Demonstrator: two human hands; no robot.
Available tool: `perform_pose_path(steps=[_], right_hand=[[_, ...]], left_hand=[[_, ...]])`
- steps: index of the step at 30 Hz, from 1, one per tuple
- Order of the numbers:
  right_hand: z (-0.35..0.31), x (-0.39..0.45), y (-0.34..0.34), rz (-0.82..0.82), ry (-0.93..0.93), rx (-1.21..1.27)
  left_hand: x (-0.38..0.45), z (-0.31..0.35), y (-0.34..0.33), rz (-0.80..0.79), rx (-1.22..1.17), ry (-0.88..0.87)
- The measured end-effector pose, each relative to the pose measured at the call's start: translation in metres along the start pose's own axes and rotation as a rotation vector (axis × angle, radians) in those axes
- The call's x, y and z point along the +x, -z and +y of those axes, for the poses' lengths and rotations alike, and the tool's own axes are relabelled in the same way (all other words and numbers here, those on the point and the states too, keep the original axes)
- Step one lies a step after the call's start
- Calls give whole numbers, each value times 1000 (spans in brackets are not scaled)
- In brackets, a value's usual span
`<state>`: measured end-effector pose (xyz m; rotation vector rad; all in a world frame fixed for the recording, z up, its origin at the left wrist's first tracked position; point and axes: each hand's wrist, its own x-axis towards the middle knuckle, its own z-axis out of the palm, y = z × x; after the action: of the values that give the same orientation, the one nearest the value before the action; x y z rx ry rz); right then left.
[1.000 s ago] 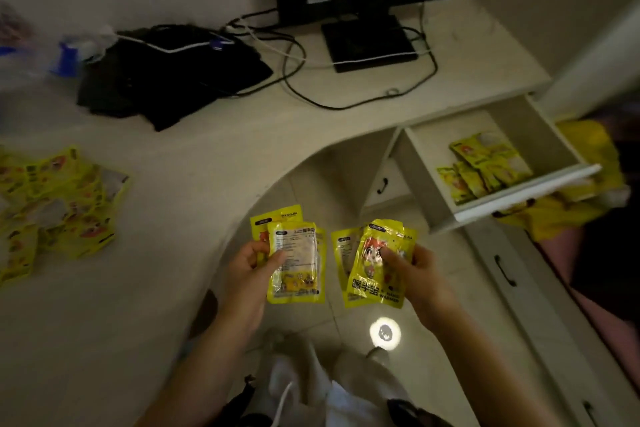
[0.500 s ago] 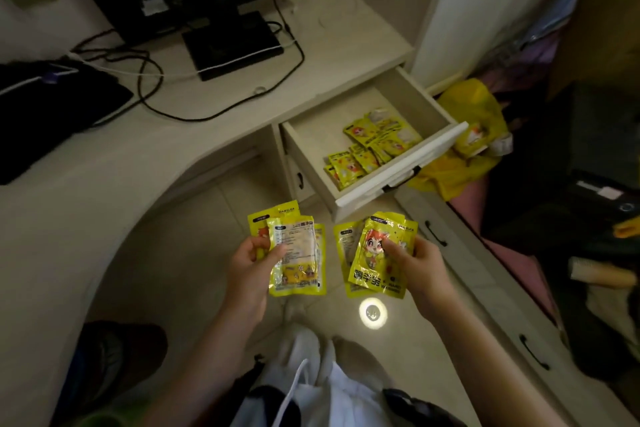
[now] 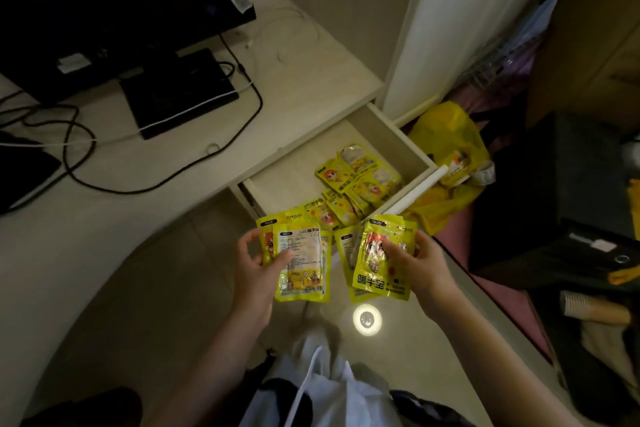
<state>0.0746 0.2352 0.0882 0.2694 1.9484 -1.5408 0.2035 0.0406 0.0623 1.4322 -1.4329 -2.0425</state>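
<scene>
My left hand (image 3: 254, 265) holds a small stack of yellow hand-warmer packets (image 3: 304, 267), thumb on the front one, which shows its printed back. In my right hand (image 3: 420, 262) is a second stack of yellow packets (image 3: 382, 265), the top one showing a cartoon face. Both stacks hang over the floor just in front of the open desk drawer (image 3: 377, 133). Several more yellow packets (image 3: 360, 180) lie inside it, towards its front right.
A pale curved desk (image 3: 145, 184) carries a black monitor (image 3: 114, 3) on its stand, with black and white cables. A yellow plastic bag (image 3: 450, 163) lies on the floor right of the drawer. Dark clutter and paper cups (image 3: 588, 305) fill the right side.
The view has swung right and closer to the drawer, which now lies right behind the packets. Both hands keep the same hold on their stacks.
</scene>
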Motion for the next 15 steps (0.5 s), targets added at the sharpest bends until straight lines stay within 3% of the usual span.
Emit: perform_pose_path(steps=[10,15], right_hand=[[-65,106,5,-82,-57,-78],[-85,160,13,-227,-57,-231]], left_hand=[[63,32,-70,78,33,44],[82,30,-108,170,-12,57]])
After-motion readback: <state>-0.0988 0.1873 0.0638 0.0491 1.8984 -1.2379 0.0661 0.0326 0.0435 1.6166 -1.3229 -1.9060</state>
